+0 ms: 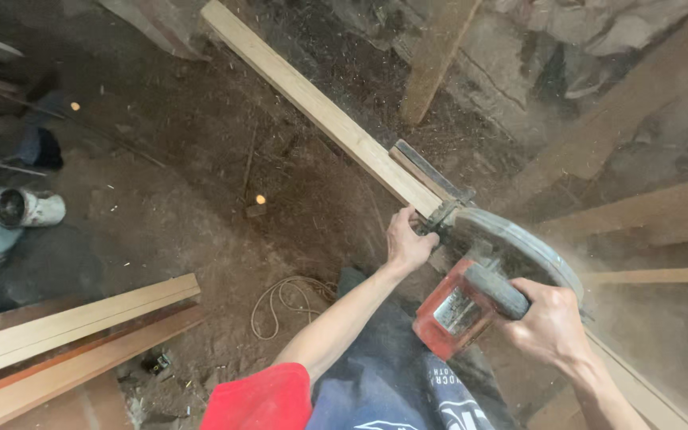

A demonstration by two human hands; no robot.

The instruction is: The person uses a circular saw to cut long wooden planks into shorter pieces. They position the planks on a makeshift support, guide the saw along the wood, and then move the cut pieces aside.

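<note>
A long pale wooden plank [320, 107] runs from the upper left down toward me. A red circular saw [471, 295] with a grey blade guard [519, 247] sits on the plank near its middle. My right hand [551, 326] is wrapped around the saw's dark handle. My left hand [408, 243] grips the plank's edge just ahead of the saw's front plate. Sawdust hangs in the air to the right of the saw.
Dirt floor covered in sawdust. Several planks [73, 334] lie stacked at the lower left. A coiled cord [284, 299] lies on the ground by my left arm. A grey pipe end [25, 209] sits at far left. More boards [646, 211] lean at right.
</note>
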